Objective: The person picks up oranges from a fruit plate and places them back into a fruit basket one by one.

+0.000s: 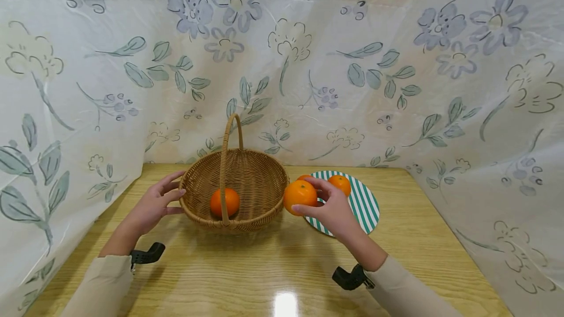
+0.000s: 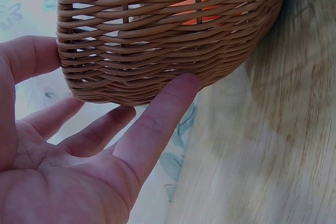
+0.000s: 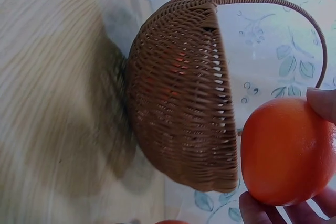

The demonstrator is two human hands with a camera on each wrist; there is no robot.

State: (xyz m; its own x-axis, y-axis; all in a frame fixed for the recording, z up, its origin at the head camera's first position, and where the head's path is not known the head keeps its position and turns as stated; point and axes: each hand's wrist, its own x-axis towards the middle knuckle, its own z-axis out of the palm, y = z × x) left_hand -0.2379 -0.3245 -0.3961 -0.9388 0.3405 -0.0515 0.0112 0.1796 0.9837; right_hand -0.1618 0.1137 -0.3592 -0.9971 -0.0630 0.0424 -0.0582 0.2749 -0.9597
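"Hands first?"
"Left hand [image 1: 152, 205], fingers spread, touches the basket [image 1: 260, 185], left of centre in the head view. Right hand [image 1: 335, 213] pinches an orange [image 1: 300, 196] near frame centre."
"What else?"
"Another orange [image 1: 232, 202] lies inside the basket; two oranges [image 1: 340, 185] sit on the mat [image 1: 365, 204], right of centre."

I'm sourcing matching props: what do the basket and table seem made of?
The basket looks like satin brown wicker, perhaps plastic: its strands are woven. The table seems glossy wood or laminate: it shows grain and a bright glare.
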